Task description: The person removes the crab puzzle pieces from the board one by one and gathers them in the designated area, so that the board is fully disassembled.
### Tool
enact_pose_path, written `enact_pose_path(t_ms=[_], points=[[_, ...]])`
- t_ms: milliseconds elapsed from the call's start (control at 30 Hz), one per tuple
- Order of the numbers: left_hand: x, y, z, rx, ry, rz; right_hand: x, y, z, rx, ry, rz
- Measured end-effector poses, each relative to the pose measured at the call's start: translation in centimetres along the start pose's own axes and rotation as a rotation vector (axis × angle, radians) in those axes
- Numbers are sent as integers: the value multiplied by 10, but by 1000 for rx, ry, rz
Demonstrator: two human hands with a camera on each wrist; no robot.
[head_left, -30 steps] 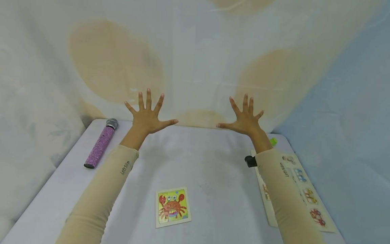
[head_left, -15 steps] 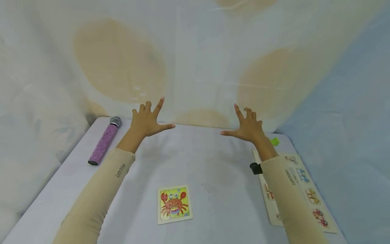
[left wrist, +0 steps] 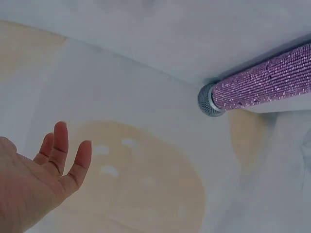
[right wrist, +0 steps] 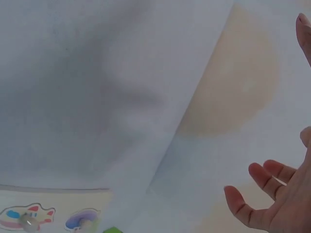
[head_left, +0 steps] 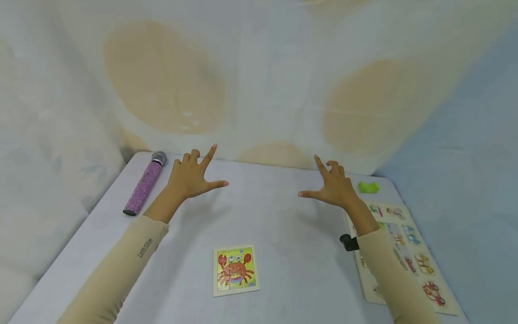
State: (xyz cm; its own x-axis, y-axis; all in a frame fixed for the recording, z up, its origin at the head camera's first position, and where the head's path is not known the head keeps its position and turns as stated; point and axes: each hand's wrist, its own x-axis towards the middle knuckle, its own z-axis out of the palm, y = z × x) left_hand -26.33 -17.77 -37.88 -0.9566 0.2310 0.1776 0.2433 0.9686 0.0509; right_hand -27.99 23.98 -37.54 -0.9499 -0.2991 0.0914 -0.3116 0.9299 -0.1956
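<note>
My left hand [head_left: 189, 176] hovers over the far left part of the table, thumb and index finger stretched apart, the other fingers loosely bent. It holds nothing. Nearest to it lies a microphone [head_left: 142, 189] with a purple glittery handle and a grey mesh head, which also shows in the left wrist view. Opposite, my right hand [head_left: 335, 185] is raised in a mirrored pose, likewise holding nothing. A puzzle board [head_left: 439, 279] with small vehicle pictures lies under the right forearm, which partly hides it. Between the forearms, closer to me, sits a square crab puzzle [head_left: 236, 271].
A bright green piece [head_left: 368, 187] lies at the table's far right, behind the puzzle board. White cloth with tan patches [head_left: 279, 153] hangs along the table's back edge, and pale blue cloth [head_left: 465, 180] on the right. A black strap piece [head_left: 349, 243] juts from the right wrist.
Both hands have come down and nearer, from widely spread fingers to bent middle, ring and little fingers with thumb and index still extended. The view has shifted slightly; the objects stay put.
</note>
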Motion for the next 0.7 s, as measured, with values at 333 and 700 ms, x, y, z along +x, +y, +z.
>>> enact_pose_path(t_ms=[333, 700], points=[[-28, 9, 20, -46, -21, 11, -22, -2, 21, 53, -21, -12], [-65, 13, 43, -43, -40, 43, -42, -15, 38, 82, -45, -46]])
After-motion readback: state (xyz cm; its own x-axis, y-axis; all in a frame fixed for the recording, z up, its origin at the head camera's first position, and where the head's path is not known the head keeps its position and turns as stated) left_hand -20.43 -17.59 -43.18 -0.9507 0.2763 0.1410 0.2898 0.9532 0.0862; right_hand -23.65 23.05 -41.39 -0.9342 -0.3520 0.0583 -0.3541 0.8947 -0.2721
